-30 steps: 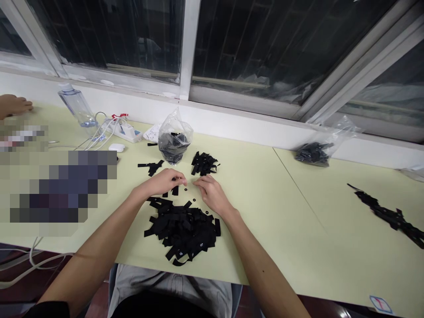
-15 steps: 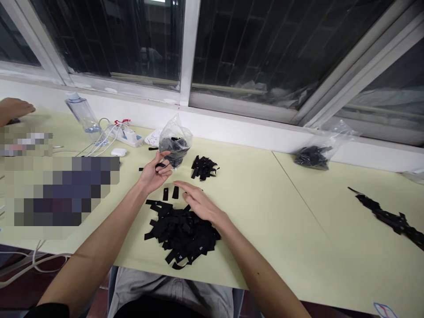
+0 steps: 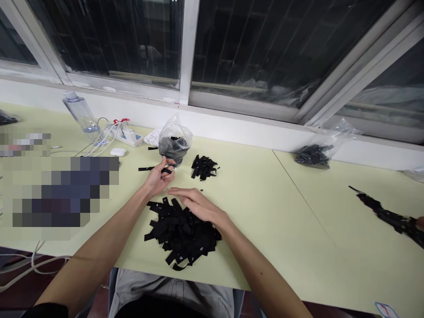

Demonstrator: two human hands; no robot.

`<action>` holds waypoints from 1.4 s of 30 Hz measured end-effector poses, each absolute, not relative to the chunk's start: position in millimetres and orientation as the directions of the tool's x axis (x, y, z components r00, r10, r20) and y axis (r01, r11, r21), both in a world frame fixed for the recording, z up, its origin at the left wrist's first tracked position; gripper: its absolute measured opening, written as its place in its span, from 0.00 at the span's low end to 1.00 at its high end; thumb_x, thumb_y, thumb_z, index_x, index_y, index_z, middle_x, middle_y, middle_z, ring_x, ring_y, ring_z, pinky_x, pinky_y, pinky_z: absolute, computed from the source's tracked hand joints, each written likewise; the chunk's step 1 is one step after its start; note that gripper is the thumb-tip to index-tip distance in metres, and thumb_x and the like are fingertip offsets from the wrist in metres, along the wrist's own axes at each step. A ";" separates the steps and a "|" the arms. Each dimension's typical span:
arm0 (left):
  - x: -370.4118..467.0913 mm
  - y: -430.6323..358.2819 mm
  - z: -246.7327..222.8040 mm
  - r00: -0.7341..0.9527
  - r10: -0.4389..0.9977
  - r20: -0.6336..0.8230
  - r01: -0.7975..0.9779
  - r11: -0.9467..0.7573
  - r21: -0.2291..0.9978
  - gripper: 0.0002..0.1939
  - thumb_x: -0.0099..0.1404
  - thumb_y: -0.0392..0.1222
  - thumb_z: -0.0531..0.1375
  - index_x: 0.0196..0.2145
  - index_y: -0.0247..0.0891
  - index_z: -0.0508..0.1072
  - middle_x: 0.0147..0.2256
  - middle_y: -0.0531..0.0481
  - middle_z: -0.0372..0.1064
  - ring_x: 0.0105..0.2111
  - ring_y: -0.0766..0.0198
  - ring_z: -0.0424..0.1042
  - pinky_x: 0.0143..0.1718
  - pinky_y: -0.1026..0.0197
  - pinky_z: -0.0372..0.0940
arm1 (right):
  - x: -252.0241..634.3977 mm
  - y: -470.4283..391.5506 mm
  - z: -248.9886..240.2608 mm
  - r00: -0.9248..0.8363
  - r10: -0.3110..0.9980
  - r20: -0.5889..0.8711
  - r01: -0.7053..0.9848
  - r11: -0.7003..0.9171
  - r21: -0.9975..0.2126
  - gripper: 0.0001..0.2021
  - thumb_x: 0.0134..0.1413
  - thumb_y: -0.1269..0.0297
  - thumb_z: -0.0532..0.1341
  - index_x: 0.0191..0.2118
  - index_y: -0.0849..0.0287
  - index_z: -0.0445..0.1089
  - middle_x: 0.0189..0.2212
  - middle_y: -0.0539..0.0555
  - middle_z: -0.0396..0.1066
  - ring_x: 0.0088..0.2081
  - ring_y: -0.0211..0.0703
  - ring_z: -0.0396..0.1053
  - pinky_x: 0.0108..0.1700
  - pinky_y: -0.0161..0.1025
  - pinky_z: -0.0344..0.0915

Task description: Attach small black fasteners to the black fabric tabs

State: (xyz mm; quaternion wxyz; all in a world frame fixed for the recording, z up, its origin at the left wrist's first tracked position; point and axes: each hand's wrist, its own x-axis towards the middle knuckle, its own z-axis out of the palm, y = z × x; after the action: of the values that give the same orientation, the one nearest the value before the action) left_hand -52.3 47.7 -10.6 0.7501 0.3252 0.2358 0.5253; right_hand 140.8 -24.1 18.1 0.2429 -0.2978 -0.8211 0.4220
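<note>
My left hand [image 3: 159, 177] is closed with a short black fabric strip [image 3: 166, 171] between its fingers, just in front of a clear plastic bag [image 3: 175, 143] of black pieces. My right hand [image 3: 197, 202] is open, fingers stretched out together, over the far edge of a large pile of black fabric strips [image 3: 182, 236]. Some strips there carry small white marks. A smaller pile of black strips [image 3: 204, 167] lies beyond my right hand. Another black strip [image 3: 145, 169] rests on the table left of my left hand.
A water bottle [image 3: 81, 115], a power strip [image 3: 127, 134] with white cables and a white case [image 3: 118, 152] stand at the back left. A second bag of black pieces [image 3: 313, 155] lies back right. Black strips [image 3: 387, 216] form a row at right, where another person's hand [image 3: 420, 223] shows.
Two strips that lay apart above the large pile are now against it, and my right hand has moved slightly left and nearer. Another person's hand left the far left; one appears at right.
</note>
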 end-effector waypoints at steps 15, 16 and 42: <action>-26.6 31.8 -10.0 0.315 0.948 0.033 -0.193 0.030 0.981 0.20 0.64 0.56 0.62 0.34 0.32 0.78 0.28 0.46 0.71 0.18 0.76 0.49 0.20 0.66 0.48 | 208.4 3.3 -11.4 -0.421 0.877 0.230 0.666 0.471 -0.578 0.10 0.60 0.70 0.59 0.45 0.56 0.74 0.38 0.55 0.73 0.37 0.44 0.68 0.39 0.39 0.62; -27.1 31.3 -9.4 0.319 0.947 0.039 -0.185 0.022 0.982 0.20 0.65 0.55 0.62 0.38 0.32 0.79 0.32 0.43 0.74 0.19 0.76 0.51 0.22 0.65 0.51 | 208.1 3.3 -12.0 -0.419 0.880 0.223 0.669 0.466 -0.580 0.09 0.60 0.69 0.60 0.44 0.56 0.74 0.38 0.55 0.73 0.36 0.44 0.68 0.38 0.39 0.61; -17.6 23.6 -11.5 0.453 0.882 0.133 -0.080 -0.108 0.991 0.28 0.59 0.47 0.68 0.56 0.40 0.72 0.56 0.39 0.70 0.46 0.51 0.77 0.54 0.47 0.67 | 181.8 3.2 -9.9 -0.053 0.970 0.239 0.071 0.242 -0.968 0.09 0.50 0.56 0.68 0.35 0.56 0.76 0.35 0.54 0.76 0.36 0.45 0.71 0.39 0.41 0.67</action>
State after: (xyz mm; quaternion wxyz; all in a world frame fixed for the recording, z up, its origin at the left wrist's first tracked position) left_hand -17.6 23.6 -11.5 0.5845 0.6204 0.3229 0.4114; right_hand 181.8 3.2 -9.9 0.5261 -0.4435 -0.5869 0.4268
